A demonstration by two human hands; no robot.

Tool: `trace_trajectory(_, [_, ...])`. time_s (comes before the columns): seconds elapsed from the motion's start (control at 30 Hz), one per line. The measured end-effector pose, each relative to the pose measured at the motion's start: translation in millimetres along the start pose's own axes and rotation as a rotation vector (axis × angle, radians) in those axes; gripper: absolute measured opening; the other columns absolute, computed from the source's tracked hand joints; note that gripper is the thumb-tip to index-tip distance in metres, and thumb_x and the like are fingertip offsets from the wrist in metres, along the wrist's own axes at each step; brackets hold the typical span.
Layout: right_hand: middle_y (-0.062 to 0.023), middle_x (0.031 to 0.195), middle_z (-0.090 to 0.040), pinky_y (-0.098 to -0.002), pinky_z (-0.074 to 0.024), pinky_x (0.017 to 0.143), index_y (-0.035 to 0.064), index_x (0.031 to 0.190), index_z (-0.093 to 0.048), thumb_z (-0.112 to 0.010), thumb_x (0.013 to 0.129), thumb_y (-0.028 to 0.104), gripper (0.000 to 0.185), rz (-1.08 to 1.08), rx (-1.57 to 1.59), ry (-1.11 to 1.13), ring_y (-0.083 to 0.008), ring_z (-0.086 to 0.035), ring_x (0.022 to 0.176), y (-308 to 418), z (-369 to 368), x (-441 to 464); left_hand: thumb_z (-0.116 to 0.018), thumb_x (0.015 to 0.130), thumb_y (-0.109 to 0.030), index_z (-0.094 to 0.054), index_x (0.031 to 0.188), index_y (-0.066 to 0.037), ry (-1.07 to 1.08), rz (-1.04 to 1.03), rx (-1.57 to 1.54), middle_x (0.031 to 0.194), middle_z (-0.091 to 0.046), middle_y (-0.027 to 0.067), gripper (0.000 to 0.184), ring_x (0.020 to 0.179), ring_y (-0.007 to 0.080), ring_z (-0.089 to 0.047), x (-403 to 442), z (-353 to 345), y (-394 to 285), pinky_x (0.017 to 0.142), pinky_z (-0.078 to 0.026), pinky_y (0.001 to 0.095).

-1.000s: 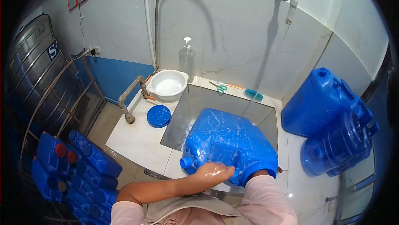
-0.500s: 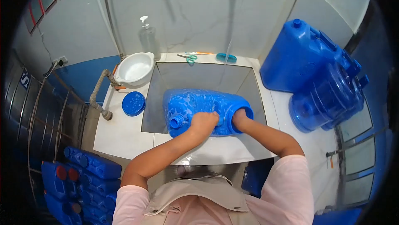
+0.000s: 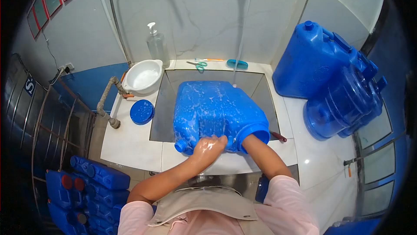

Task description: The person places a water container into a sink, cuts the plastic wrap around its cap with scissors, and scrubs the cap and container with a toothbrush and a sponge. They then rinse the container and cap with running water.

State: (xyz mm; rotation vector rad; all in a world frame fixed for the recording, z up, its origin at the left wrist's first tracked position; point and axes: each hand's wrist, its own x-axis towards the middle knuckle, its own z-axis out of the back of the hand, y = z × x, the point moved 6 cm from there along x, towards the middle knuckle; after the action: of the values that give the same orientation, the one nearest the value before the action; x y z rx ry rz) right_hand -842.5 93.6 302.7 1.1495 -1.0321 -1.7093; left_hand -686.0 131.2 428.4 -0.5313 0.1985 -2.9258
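Where the rectangular grey sink point(image 3: 164, 109) opens, a large, suds-streaked blue plastic jerrycan point(image 3: 208, 100) lies tipped across it. The bare right forearm point(image 3: 268, 159) enters its wide round mouth point(image 3: 262, 131); whether the hidden right hand grips anything cannot be told. The wet left hand point(image 3: 211, 147) appears closed around the moulded blue handle point(image 3: 229, 142) — a firm hold, probably the best guard against slipping. Legible lettering: a white "S" on a dark-blue label point(image 3: 29, 86), far left.

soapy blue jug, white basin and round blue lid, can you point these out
Soapy blue jug point(image 3: 208, 107): head view, on its foam-streaked upper side.
White basin point(image 3: 141, 67): head view, on its inner back wall.
Round blue lid point(image 3: 142, 112): head view, on its flat top.
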Motion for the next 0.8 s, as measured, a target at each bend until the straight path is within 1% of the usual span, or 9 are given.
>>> trace_trajectory(0.17, [-0.0151,0.097,-0.066,-0.0392,-0.0488,0.075,0.0118,0.096,-0.068,-0.058,0.067,0.011,0.03,0.02,-0.326,0.061,-0.0292,-0.063,0.089,13.3,-19.3,7.6,-0.053,0.072,-0.006,-0.047,0.072,-0.005,-0.023,0.024,-0.005,0.058,-0.056,0.0141,0.006,0.051,0.0285,-0.06,1.1,6.0,5.7,0.043,-0.047,0.038])
trace_trajectory(0.33, [-0.0147,0.096,-0.066,-0.0391,-0.0487,0.074,0.0118,0.096,-0.068,-0.058,0.067,0.01,0.031,-0.222,-0.78,0.507,-0.0294,-0.063,0.089,5.5,19.3,-46.1,-0.055,0.07,-0.007,-0.05,0.069,-0.005,-0.104,0.073,0.033,0.055,-0.058,0.0125,0.005,0.05,0.0274,-0.061,18.7,-2.1,22.0,0.042,-0.047,0.0369])
trace_trajectory(0.4, [-0.0145,0.096,-0.066,-0.0391,-0.0487,0.074,0.0118,0.096,-0.068,-0.059,0.067,0.01,0.031,-0.26,-0.856,0.605,-0.0295,-0.063,0.088,11.7,32.8,-70.6,-0.057,0.069,-0.01,-0.053,0.07,-0.006,-0.116,0.094,0.052,0.055,-0.059,0.0124,0.006,0.049,0.027,-0.061,25.0,-3.4,27.0,0.042,-0.047,0.0368])
trace_trajectory(0.47, [-0.0143,0.096,-0.066,-0.0391,-0.0487,0.074,0.0118,0.096,-0.068,-0.059,0.067,0.01,0.031,-0.238,-0.891,0.552,-0.0296,-0.063,0.088,26.2,46.0,-82.4,-0.058,0.068,-0.011,-0.054,0.071,-0.006,-0.096,0.107,0.046,0.056,-0.059,0.0127,0.007,0.05,0.0271,-0.061,31.2,-6.8,34.2,0.042,-0.047,0.0373])
trace_trajectory(0.6, [-0.0152,0.084,-0.065,-0.034,-0.0465,0.067,0.0027,0.092,-0.065,-0.055,0.073,0.004,0.022,-0.023,-1.082,0.126,-0.0281,-0.062,0.075,102.3,70.3,-88.1,-0.06,0.068,-0.014,-0.056,0.077,-0.005,-0.039,0.205,0.016,0.059,-0.06,0.014,0.013,0.053,0.0304,-0.062,46.6,-11.0,69.2,0.046,-0.048,0.0413])
trace_trajectory(0.63, [-0.0152,0.084,-0.065,-0.034,-0.0465,0.067,0.0027,0.092,-0.065,-0.055,0.073,0.004,0.022,-0.016,-1.09,0.123,-0.0281,-0.062,0.075,122.8,68.8,-83.6,-0.06,0.068,-0.014,-0.056,0.077,-0.005,-0.049,0.206,0.021,0.059,-0.06,0.014,0.013,0.053,0.0304,-0.062,49.0,-9.8,79.5,0.046,-0.048,0.0413])
trace_trajectory(0.7, [-0.0159,0.081,-0.064,-0.0329,-0.046,0.066,0.0018,0.092,-0.064,-0.055,0.074,0.004,0.02,0.19,-0.886,-0.167,-0.0256,-0.061,0.072,172.4,75.0,-67.6,-0.059,0.069,-0.012,-0.057,0.082,-0.006,0.004,0.332,-0.037,0.069,-0.064,0.0147,0.015,0.065,0.0322,-0.064,51.1,-13.0,109.3,0.054,-0.051,0.0437])
trace_trajectory(0.77, [-0.0131,0.078,-0.064,-0.0317,-0.0457,0.066,0.0004,0.092,-0.064,-0.054,0.076,0.004,0.019,0.341,-0.639,-0.146,-0.0181,-0.059,0.07,202.6,57.7,-29.4,-0.06,0.069,-0.013,-0.058,0.084,-0.007,-0.033,0.358,-0.07,0.07,-0.063,0.017,0.016,0.067,0.0345,-0.063,52.0,-18.5,130.8,0.056,-0.05,0.0462])
trace_trajectory(0.8, [-0.0137,0.074,-0.062,-0.0329,-0.0452,0.064,0.0007,0.091,-0.063,-0.054,0.076,0.007,0.019,0.429,-0.531,-0.099,-0.0188,-0.058,0.067,207.6,41.4,2.5,-0.06,0.069,-0.014,-0.057,0.083,-0.006,-0.064,0.402,-0.08,0.071,-0.063,0.0177,0.016,0.067,0.0352,-0.063,50.8,-20.8,140.5,0.057,-0.05,0.0467])
